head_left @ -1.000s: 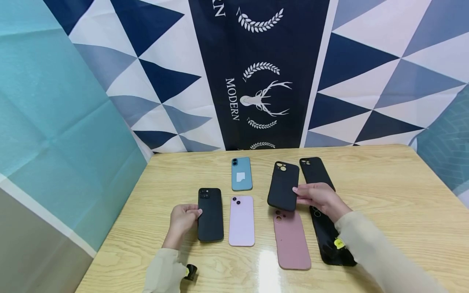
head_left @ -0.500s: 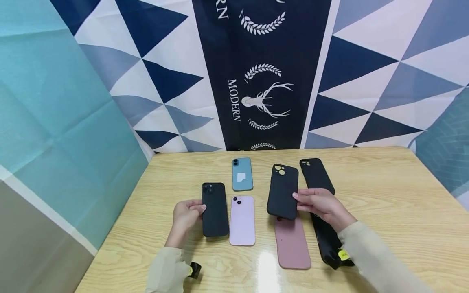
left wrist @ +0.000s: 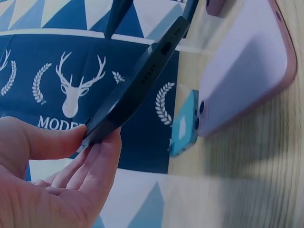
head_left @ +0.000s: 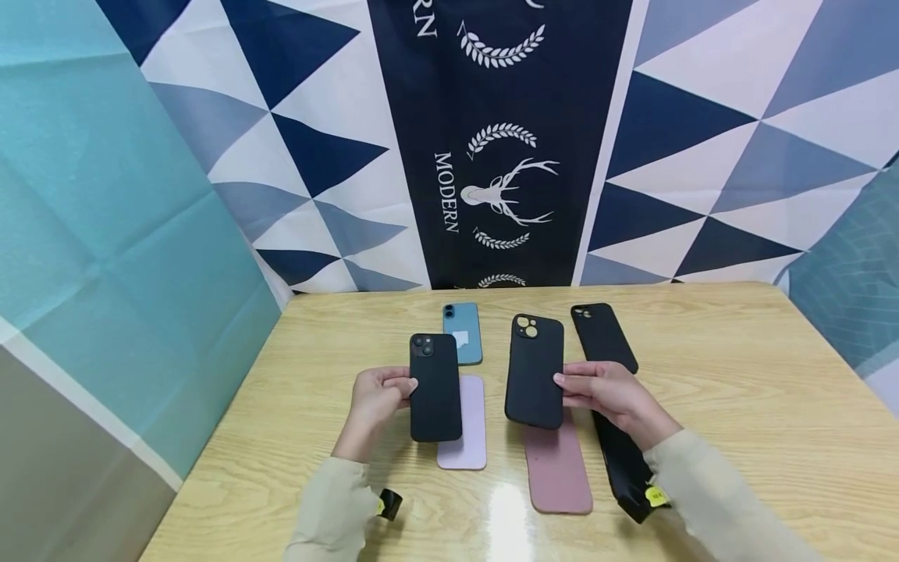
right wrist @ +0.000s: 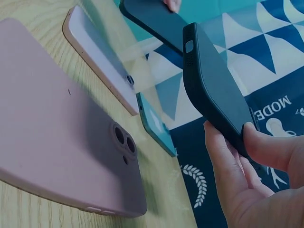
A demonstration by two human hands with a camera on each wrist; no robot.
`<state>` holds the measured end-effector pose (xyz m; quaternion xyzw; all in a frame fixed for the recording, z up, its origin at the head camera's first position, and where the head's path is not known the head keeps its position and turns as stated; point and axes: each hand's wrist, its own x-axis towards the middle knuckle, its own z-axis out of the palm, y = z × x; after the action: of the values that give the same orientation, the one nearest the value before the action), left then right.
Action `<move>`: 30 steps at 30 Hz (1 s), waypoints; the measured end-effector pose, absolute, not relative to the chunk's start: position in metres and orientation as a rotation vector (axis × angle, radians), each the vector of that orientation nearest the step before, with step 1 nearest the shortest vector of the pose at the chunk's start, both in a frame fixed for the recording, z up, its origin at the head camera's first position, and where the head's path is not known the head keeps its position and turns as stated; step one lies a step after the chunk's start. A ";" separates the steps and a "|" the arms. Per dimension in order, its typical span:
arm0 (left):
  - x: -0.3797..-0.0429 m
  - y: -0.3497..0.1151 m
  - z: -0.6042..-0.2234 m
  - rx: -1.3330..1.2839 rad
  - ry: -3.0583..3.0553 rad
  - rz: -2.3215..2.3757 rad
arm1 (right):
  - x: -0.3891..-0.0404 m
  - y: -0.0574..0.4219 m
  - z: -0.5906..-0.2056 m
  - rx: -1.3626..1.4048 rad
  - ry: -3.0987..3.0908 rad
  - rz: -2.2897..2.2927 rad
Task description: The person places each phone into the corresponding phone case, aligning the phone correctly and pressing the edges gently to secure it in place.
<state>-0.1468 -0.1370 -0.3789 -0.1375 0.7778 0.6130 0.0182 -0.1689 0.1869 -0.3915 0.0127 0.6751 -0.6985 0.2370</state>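
Note:
A black smartphone [head_left: 435,394] is pinched at its left edge by my left hand [head_left: 375,398], thumb on the back and fingers beneath. It hovers over the lilac smartphone [head_left: 472,437], covering part of it. My right hand [head_left: 607,394] pinches the right edge of a black phone case [head_left: 535,375], which has camera cutouts at its top left. That case is raised above a pink phone case [head_left: 558,476] and hides its upper end. In the left wrist view the bottom edge of the black smartphone [left wrist: 137,80] shows its charging port. The right wrist view shows the black case [right wrist: 218,85] tilted.
A blue smartphone [head_left: 469,328] with a white patch lies at the back of the wooden table [head_left: 337,336]. Another black phone case [head_left: 602,336] lies at the right, with a longer black item [head_left: 621,468] partly under my right forearm. A patterned cloth [head_left: 520,140] hangs behind.
My left hand has lifted the black smartphone and brought it right, over the lilac one. My right hand has shifted the black case slightly left and turned it more upright.

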 end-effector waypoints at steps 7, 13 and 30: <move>-0.145 -0.130 -0.374 -0.396 2.406 1.922 | -0.168 0.183 -0.387 0.017 1.858 -1.918; -0.145 -0.123 -0.370 -0.373 2.356 1.956 | -0.167 0.175 -0.383 -0.009 1.867 -1.902; -0.142 -0.109 -0.365 -0.320 2.299 1.987 | -0.157 0.152 -0.379 -0.082 1.923 -1.814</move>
<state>-0.1422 -0.1086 -0.3649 -0.1045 0.7516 0.6498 0.0431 -0.1575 0.1519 -0.3789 -0.0301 0.7047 -0.6649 0.2456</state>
